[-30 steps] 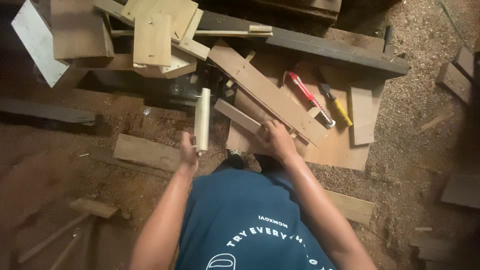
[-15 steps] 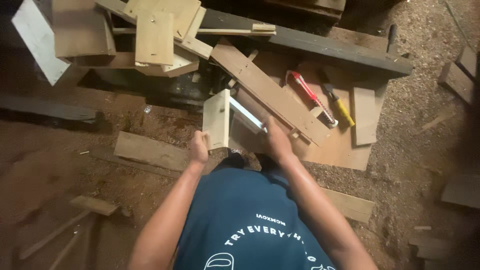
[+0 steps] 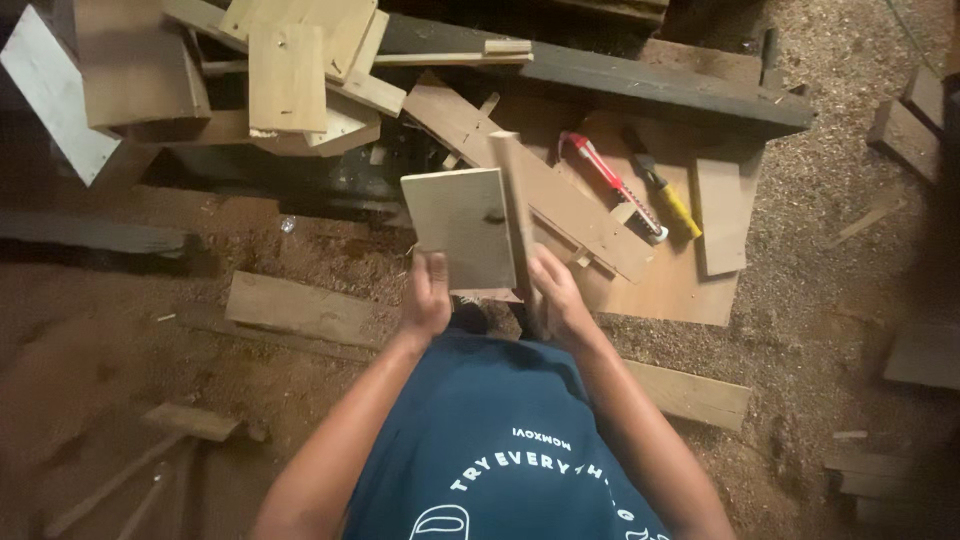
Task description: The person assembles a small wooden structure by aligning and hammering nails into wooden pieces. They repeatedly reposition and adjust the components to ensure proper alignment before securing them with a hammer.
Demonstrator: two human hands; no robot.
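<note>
The flat wooden board (image 3: 462, 228) is now turned so its wide pale face looks up at the camera. Half a second ago it was seen more edge-on, and 1 second ago only a thin pale edge was seen, low near the floor. So the board has been lifted and turned flat. It looks as if the piece is being checked or lined up with the long wooden strip (image 3: 518, 215) beside it.

The board is held at its bottom edge by the left hand (image 3: 430, 295). The fingers (image 3: 437, 272) are closed on that edge, with the thumb side pressed on the face. Most of the board sticks up above the fingers.

The strip is gripped low down by the right hand (image 3: 557, 300). Its fingers are wrapped around the strip, and the strip stands up past them, touching the right edge of the board.

Just past the right hand, a red cutter knife (image 3: 610, 180) and a yellow-handled tool (image 3: 668, 198) are lying on a plywood sheet (image 3: 680, 290). A loose plank (image 3: 300, 308) is lying on the sawdust floor (image 3: 820, 230) just left of the left hand.
</note>
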